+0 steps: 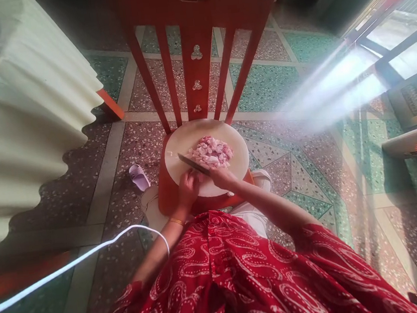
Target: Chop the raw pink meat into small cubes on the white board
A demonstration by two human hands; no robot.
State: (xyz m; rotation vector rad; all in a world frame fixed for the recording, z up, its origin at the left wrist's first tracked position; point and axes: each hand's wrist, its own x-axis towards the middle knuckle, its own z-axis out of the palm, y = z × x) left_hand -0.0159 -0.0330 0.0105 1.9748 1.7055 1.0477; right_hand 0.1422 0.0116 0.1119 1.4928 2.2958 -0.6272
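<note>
My right hand (pixel 223 178) is closed round the handle of a knife (pixel 193 163). Its dark blade points up and left across the near side of a heap of chopped pale-pink raw meat (pixel 213 151). Just below the blade, my left hand (pixel 189 185) rests at the near-left part of the board with its fingers curled in. What those fingers hold is too small and too covered to make out. Under the meat lies a round, cream-coloured cutting board (pixel 173 148), set on the seat of a reddish wooden chair (pixel 165 194).
The slatted chair back (pixel 193 73) rises beyond the board. A cream tablecloth (pixel 39 120) hangs at the left. One lilac slipper (pixel 139 177) lies on the terrazzo floor (pixel 264 85). A white cable (pixel 91 251) crosses my left forearm. At the right lies a cylindrical bin (pixel 410 143).
</note>
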